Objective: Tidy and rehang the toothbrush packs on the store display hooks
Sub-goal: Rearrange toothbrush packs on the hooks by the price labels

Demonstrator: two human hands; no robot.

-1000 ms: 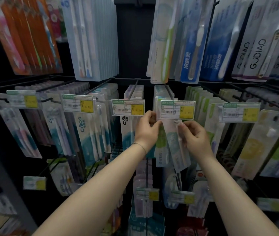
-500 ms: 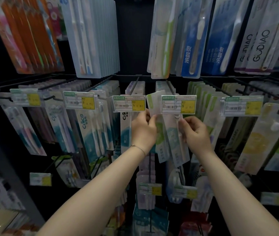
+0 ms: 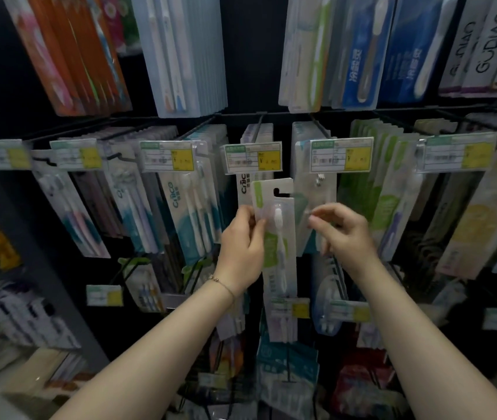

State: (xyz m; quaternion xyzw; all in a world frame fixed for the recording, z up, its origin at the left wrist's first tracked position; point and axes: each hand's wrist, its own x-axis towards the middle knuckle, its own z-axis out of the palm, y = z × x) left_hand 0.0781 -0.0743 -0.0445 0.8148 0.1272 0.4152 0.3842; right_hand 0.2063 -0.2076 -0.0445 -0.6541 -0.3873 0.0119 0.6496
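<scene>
Black wire rack (image 3: 241,114) fills the view and carries three tiers of toothbrush packs. The middle row (image 3: 180,207) hangs mostly in order behind its price labels (image 3: 341,154), so we judge the bulk of the tidying on this tier as done. One item is outstanding: the loose pack (image 3: 280,237), white card with a green stripe, is off its hook and held upright in front of the rack, just below and left of the hook tip (image 3: 319,180). The left hand (image 3: 244,247) pinches this pack at its left edge, thumb and fingers closed on the card. The right hand (image 3: 344,231) has thumb and forefinger pressed together on the edge of the hanging pack (image 3: 316,201) on that hook. The hang hole (image 3: 280,192) of the loose pack is not yet threaded; we judge that raising it and sliding it onto the hook remains. Motion blur softens the right fingertips, so we cannot confirm the exact contact. The label hides the hook shaft, the top tier is cut off, and the lower tier is dim.
</scene>
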